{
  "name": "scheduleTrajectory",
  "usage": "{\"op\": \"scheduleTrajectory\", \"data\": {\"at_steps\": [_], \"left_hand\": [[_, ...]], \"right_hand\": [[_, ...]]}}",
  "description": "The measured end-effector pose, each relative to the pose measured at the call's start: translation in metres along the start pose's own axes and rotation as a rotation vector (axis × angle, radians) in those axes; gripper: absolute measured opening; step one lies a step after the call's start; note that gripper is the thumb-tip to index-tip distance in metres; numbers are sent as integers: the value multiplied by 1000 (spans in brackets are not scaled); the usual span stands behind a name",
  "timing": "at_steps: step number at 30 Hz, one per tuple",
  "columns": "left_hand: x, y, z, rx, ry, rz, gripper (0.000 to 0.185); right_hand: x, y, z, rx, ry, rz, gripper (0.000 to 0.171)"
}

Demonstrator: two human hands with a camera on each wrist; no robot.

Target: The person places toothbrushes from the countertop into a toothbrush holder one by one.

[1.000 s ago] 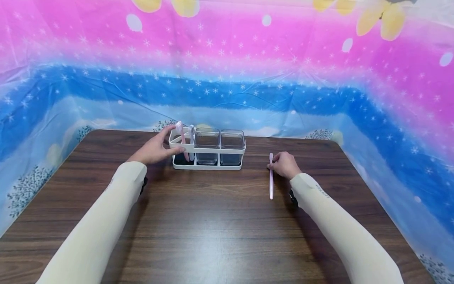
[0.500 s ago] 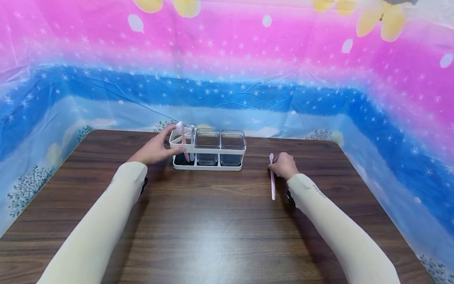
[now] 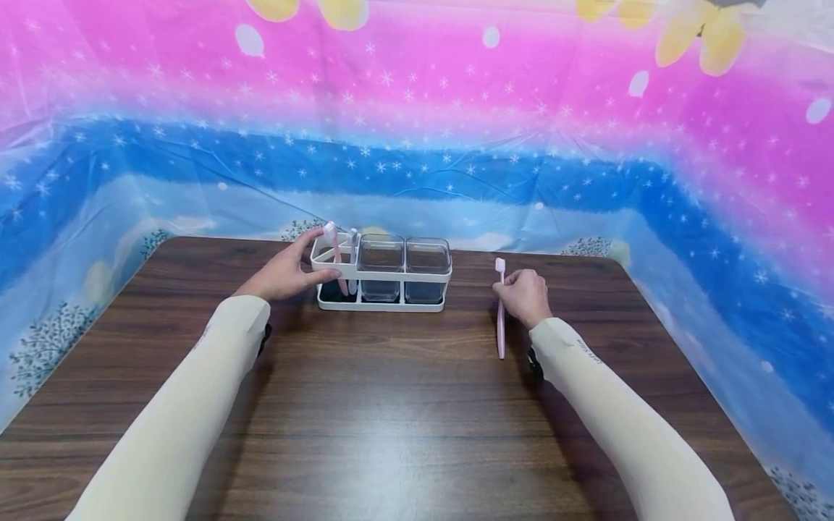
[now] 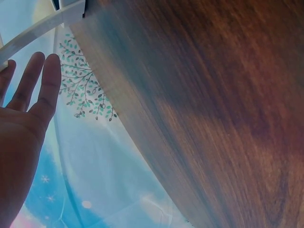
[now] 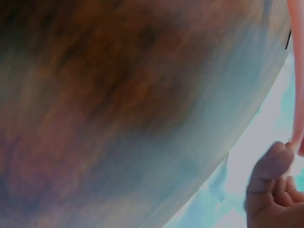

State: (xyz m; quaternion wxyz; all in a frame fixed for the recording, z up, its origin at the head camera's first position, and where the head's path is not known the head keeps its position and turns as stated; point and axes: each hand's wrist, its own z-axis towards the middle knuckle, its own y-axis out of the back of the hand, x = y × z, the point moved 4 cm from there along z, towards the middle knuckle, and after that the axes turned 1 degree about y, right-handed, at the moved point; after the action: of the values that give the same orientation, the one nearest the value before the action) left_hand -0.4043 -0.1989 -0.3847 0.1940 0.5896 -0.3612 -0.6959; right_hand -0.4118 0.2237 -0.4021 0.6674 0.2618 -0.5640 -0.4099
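Right hand [image 3: 525,297] is pinching a pink toothbrush [image 3: 500,318] near its head end, fingers curled round the handle; the brush looks to be lifting, head end raised and pointing away from the person, tail end low over the table [image 3: 404,405], cannot tell if it is touching the wood. In the right wrist view the fingertips [image 5: 270,164] are closing on the pink handle [image 5: 295,71], rest of that view blurred

Left hand [image 3: 281,273] is grasping the left end of a white rack [image 3: 381,277], thumb on the front rail and fingers reaching round the back of the rim. Left wrist view is showing straight fingers [image 4: 42,88] beside the white rim [image 4: 33,32], so the hold reads as a bracing clamp rather than a tight fist

The rack is sitting near the far edge of the table, well apart from the right hand. Its left section is holding another pink toothbrush [image 3: 335,253] and a pale one [image 3: 352,257], both standing up and leaning. Two clear cups [image 3: 402,269] are filling the middle and right sections

Step in hand, as a judgement: picking up the loose brush while steadying the rack. Next move probably calls for swinging the brush upright, carrying it left over the cups and lowering it handle first into the left section beside the other two, keeping the rack held down

A colourful cloth [image 3: 417,130] is hanging behind the table
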Motion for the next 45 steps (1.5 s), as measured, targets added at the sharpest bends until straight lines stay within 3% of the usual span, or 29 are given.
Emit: {"op": "scheduleTrajectory", "data": {"at_steps": [6, 17, 29, 33, 37, 40, 45], "left_hand": [[0, 1, -1, 3, -4, -4, 101], [1, 0, -1, -13, -1, -4, 101], [-1, 2, 0, -33, -25, 19, 98], [-2, 2, 0, -31, -19, 23, 97], [-3, 1, -1, -26, -14, 20, 99], [-2, 0, 0, -28, -14, 17, 99], [-1, 0, 1, -29, -13, 13, 100]], "right_hand": [[16, 13, -1, -133, 129, 125, 15], [52, 33, -10, -214, 382, 314, 14], [116, 67, -36, -456, 739, 586, 8], [141, 79, -55, -472, 847, 653, 9], [164, 87, -70, -429, 938, 716, 11], [170, 84, -69, -385, 1008, 761, 12], [173, 75, -66, -395, 1036, 751, 16]]}}
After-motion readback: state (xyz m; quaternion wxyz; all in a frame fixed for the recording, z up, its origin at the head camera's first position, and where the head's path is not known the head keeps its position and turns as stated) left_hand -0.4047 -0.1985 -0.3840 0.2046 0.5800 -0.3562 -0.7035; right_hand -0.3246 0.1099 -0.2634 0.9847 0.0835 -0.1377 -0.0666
